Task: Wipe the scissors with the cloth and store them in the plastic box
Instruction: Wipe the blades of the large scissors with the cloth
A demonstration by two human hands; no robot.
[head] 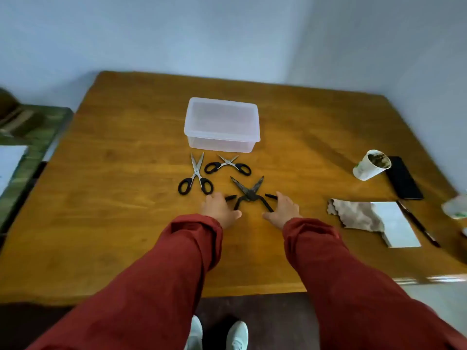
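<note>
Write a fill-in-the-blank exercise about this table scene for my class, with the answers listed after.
Counting the dark pair between the left hand and the right hand, the table holds ___ pairs of scissors. The plastic box stands with its lid ___. The cloth lies on the person's ___ side, partly under a white pad.
Missing words: three; on; right.
</note>
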